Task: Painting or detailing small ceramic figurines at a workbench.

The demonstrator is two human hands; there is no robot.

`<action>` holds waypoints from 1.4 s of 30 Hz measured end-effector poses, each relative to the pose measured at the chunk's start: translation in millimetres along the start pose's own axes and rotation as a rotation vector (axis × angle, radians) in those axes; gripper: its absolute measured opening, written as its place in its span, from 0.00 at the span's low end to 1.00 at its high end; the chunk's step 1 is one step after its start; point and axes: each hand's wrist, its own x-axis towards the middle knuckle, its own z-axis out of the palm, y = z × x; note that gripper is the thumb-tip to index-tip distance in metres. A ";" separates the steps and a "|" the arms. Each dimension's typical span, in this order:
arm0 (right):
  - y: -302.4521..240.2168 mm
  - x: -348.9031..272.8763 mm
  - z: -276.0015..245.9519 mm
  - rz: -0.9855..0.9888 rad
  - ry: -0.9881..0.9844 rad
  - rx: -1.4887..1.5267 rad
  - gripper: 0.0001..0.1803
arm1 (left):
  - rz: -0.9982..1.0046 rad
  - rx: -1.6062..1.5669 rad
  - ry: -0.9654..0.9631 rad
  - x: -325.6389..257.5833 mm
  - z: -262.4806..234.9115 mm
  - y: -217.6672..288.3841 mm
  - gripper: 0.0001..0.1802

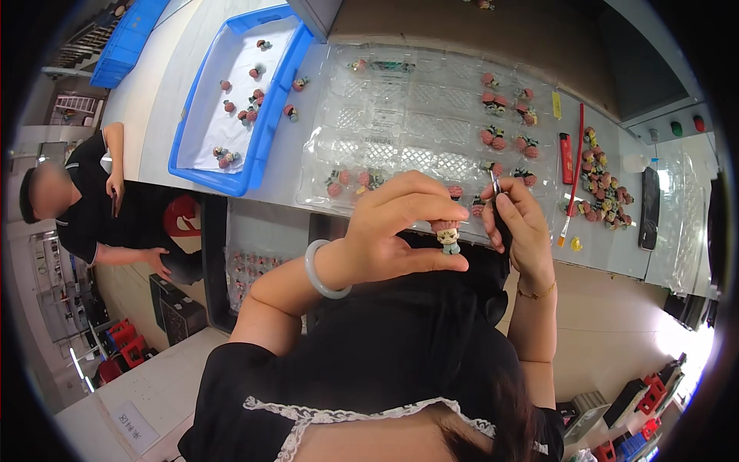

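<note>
Between the thumb and fingers of my left hand [392, 227] is a small figurine [448, 237] with a pink, bumpy cap and a pale green-grey body, held upright. My right hand [525, 227], just to its right, is closed round a slim tool [495, 183] with a silver tip and a dark body; its exact kind is unclear. The tool's tip points up and away from the figurine. Beyond both hands lies a clear plastic blister tray [439, 127], with several similar figurines [493, 137] in its right-hand pockets and near edge.
A blue bin [250, 181] lined with white holds several figurines at the left. Right of the tray are a red-handled brush [576, 162], a red knife-like tool [566, 158], a pile of figurines [604, 185] and a black case [650, 208]. Another person [85, 204] sits at the far left.
</note>
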 end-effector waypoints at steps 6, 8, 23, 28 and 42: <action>-0.3 0.0 -2.9 0.022 -0.017 0.023 0.09 | -0.059 -0.091 -0.014 8.0 8.3 -3.4 0.26; -0.1 0.6 -3.9 0.025 -0.025 0.029 0.09 | -0.056 -0.078 -0.025 9.8 9.9 -3.8 0.26; 1.0 -0.2 -4.4 0.001 -0.026 0.060 0.11 | -0.163 -0.206 -0.065 3.5 12.1 -4.0 0.25; 2.7 -0.7 -5.6 0.000 -0.025 0.073 0.11 | -0.091 -0.129 -0.071 8.3 12.8 -3.4 0.24; -1.3 -0.5 -7.0 -0.007 -0.027 0.063 0.09 | -0.142 0.093 -0.075 10.2 13.4 1.0 0.17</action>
